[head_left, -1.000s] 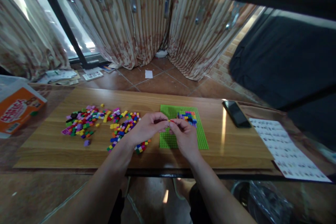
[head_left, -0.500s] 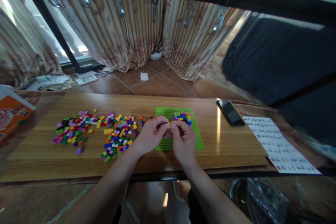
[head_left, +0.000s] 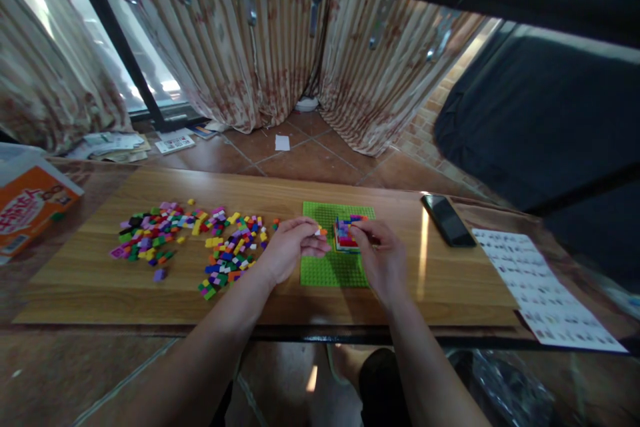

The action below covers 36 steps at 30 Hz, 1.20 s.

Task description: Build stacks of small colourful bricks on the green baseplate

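A green studded baseplate (head_left: pixel 331 269) lies flat on the wooden table (head_left: pixel 440 280). A small stack of coloured bricks (head_left: pixel 345 233) stands on its far right part. My left hand (head_left: pixel 293 250) hovers at the plate's left edge, fingers pinched on small bricks, orange and white showing at the fingertips (head_left: pixel 320 231). My right hand (head_left: pixel 383 257) rests on the plate's right side, its fingertips against the brick stack. A spread of loose coloured bricks (head_left: pixel 193 240) lies on the table left of my left hand.
A black phone (head_left: pixel 449 219) lies right of the plate, and a printed sheet (head_left: pixel 540 287) lies at the table's right end. An orange box (head_left: pixel 30 203) sits at the far left. Curtains and tiled floor lie beyond the table.
My hands were together, pinching a small piece between them; now they have parted. The right hand has moved to the brick stack, while the left keeps small bricks.
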Each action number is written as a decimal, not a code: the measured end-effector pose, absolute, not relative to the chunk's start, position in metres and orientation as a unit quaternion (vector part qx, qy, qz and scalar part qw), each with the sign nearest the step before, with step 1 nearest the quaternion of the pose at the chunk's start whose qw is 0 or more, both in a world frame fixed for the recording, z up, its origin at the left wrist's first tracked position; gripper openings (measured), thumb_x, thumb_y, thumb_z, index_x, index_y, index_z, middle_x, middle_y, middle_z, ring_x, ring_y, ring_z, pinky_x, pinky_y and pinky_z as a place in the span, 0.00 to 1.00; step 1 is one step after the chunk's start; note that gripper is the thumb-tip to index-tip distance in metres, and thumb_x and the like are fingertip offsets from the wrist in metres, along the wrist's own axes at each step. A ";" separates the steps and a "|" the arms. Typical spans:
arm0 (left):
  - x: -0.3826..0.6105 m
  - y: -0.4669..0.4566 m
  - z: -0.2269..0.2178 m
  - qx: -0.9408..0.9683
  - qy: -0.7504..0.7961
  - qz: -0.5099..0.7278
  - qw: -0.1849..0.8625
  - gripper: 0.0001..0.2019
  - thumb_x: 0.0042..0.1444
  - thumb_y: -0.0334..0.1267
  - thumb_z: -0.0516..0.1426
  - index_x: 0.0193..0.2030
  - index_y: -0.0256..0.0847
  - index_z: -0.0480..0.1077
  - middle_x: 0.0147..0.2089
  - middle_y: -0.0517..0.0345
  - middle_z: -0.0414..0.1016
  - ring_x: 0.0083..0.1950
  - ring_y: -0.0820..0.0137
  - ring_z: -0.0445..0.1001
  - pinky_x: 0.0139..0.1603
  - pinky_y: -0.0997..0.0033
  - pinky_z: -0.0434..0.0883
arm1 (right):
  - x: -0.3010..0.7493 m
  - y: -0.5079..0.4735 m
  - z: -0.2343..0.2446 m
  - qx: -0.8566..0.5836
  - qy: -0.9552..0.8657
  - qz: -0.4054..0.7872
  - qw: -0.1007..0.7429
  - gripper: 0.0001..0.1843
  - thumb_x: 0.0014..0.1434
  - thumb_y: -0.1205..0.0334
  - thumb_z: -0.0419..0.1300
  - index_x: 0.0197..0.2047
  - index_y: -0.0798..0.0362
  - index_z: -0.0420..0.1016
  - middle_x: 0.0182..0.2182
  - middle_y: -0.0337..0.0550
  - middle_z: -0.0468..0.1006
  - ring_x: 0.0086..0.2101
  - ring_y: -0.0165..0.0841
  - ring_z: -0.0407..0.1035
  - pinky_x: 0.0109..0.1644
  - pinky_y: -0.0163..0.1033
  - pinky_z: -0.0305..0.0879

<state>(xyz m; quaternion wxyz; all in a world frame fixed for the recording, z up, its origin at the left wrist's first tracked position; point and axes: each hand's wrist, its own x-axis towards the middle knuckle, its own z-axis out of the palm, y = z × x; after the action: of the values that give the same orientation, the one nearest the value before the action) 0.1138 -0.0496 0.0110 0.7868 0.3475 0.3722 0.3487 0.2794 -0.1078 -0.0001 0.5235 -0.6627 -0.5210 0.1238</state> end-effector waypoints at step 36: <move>0.140 -0.071 -0.015 0.735 0.404 0.340 0.426 0.18 0.58 0.32 0.51 0.52 0.40 0.74 0.34 0.56 0.79 0.27 0.72 0.70 0.33 0.71 0.70 | 0.274 -0.104 -0.009 -0.670 -0.654 -0.091 0.339 0.09 0.61 0.61 0.57 0.34 0.49 0.79 0.37 0.45 0.77 0.39 0.37 0.68 0.43 0.42 0.65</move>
<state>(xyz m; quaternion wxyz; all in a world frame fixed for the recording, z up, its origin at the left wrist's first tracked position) 0.1396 -0.0707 -0.0152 0.4265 0.7345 0.4039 0.3397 0.2738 -0.1043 -0.0088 0.3389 -0.6697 -0.6544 -0.0911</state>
